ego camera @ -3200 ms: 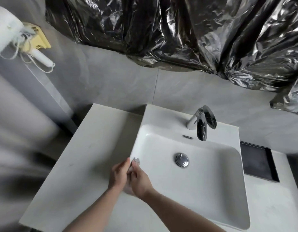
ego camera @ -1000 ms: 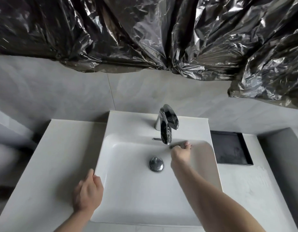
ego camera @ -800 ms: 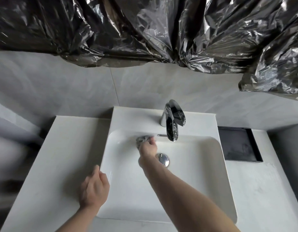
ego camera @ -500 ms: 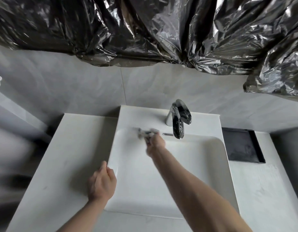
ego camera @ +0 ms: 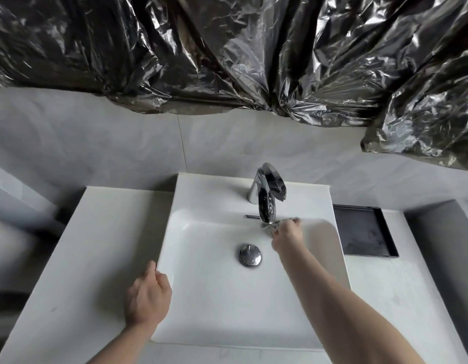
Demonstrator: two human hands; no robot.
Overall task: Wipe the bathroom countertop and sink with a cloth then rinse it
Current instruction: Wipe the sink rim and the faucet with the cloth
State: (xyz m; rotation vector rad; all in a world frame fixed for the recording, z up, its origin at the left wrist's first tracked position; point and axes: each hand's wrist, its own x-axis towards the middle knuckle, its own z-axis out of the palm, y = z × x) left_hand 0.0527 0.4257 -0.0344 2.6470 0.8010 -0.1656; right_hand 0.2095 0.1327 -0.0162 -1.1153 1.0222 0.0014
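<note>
The sink [ego camera: 217,306] is white and square; it sits on a pale counter [ego camera: 78,258], and the counter spreads out on both sides of the sink; the tap [ego camera: 267,195] is shiny and stands on the back edge of the sink, a bit to the right of the middle; its spout hangs over the bowl.

The right hand [ego camera: 286,236] is inside the sink, at the back wall, just under and to the right of the tap; its fingers are curled round a small grey cloth [ego camera: 276,224]; the cloth is bunched up, and only a little of it peeks out past the fingers; it is pressed against the back wall of the sink, just beside the tip of the spout; the right arm reaches across the bowl from the near right corner.

The left hand [ego camera: 147,298] rests on the left rim of the sink, near the front; its fingers bend loosely over the rim, and it has nothing in it.

The round metal plug [ego camera: 250,254] sits in the floor of the sink, in front of the tap and to the left of the right hand; a thin metal slot is in the back wall, just left of the spout.

A black tray [ego camera: 364,232] is set in the counter, right of the sink; crinkly dark plastic [ego camera: 227,53] hangs on the grey wall above the sink.
</note>
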